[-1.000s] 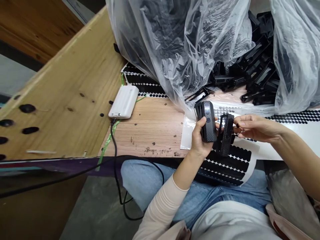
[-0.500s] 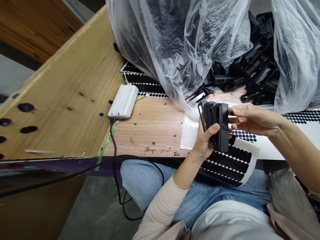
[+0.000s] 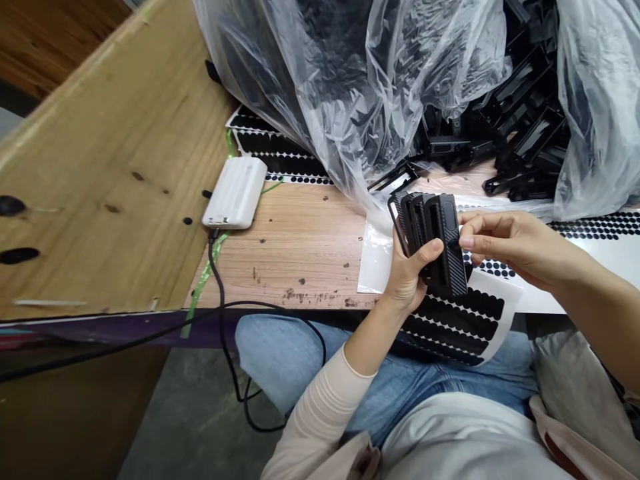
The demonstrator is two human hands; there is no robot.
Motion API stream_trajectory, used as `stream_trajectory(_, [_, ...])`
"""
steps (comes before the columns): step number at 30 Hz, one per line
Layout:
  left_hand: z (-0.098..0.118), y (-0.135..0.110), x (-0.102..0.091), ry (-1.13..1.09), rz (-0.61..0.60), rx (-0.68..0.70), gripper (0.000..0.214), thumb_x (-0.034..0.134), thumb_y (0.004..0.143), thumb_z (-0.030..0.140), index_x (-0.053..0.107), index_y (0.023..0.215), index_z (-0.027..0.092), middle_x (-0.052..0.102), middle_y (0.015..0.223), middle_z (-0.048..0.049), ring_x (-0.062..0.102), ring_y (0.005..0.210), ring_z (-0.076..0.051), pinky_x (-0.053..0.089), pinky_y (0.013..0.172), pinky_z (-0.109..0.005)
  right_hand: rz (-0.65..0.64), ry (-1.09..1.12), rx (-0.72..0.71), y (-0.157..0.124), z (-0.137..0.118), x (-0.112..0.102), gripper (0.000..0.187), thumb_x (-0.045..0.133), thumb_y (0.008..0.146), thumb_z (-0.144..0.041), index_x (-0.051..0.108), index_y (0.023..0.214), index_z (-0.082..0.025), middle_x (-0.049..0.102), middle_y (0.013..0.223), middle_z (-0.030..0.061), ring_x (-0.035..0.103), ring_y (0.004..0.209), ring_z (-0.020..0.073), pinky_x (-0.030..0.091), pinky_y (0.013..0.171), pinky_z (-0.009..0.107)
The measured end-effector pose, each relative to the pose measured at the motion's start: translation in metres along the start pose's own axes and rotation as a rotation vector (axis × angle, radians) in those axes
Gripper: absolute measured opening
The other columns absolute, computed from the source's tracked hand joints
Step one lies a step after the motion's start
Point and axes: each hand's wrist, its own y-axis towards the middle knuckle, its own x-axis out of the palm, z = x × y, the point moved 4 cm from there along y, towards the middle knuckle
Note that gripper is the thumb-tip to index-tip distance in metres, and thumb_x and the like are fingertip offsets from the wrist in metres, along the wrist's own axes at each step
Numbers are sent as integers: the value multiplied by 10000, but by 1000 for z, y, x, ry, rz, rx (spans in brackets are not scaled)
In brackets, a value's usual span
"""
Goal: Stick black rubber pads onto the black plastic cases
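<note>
Head cam: I'm looking fwd & down on a wood-grain bench point(image 3: 290, 260) w/ the person's lap just below its edge.
L hand: grasping; I see L hand point(image 3: 404, 273) wrapped round a fanned stack of blk casings point(image 3: 454, 267), thumb across the front.
R hand: R hand point(image 3: 507, 241) has thumb & index tips at the R edge of the front casing, touching or almost; can't tell from here if anything's pinched betw. them.
Casings: held approx. upright, slightly tilted, above the bench's front edge, betw. both hands.
Under casings: blk sticker sheet point(image 3: 457, 323), partly hidden, hanging over the edge twd the lap.
R side: white dot sheet point(image 3: 595, 230) w/ rows of small blk dots, flat on bench.
Back: clear plastic bag point(image 3: 345, 87); pile of blk parts point(image 3: 525, 127) at its opening.
L side: white box point(image 3: 237, 193) w/ blk cable point(image 3: 220, 287) plugged in, near the wooden panel point(image 3: 125, 167).
</note>
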Motion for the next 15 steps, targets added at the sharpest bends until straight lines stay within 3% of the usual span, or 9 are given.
stream_trajectory(5, [0, -1, 2, -25, 12, -6, 702, 1035, 669, 396, 667, 1256, 281, 768, 1227, -41, 748, 1150, -262, 592, 1058, -413, -4, 24, -4, 1, 5, -1, 428, 1006, 697, -584, 786, 757, -222, 703, 905, 21, 604, 765, 151, 525, 699, 294])
stream_trajectory(15, [0, -2, 1, -19, 24, 16, 696, 1037, 671, 383, 663, 1248, 274, 763, 1226, -40, 743, 1180, -275, 587, 1064, -420, 27, -60, -74, -2, 6, -2, 390, 984, 752, -570, 788, 775, -234, 730, 983, 42, 627, 856, 197, 527, 759, 325])
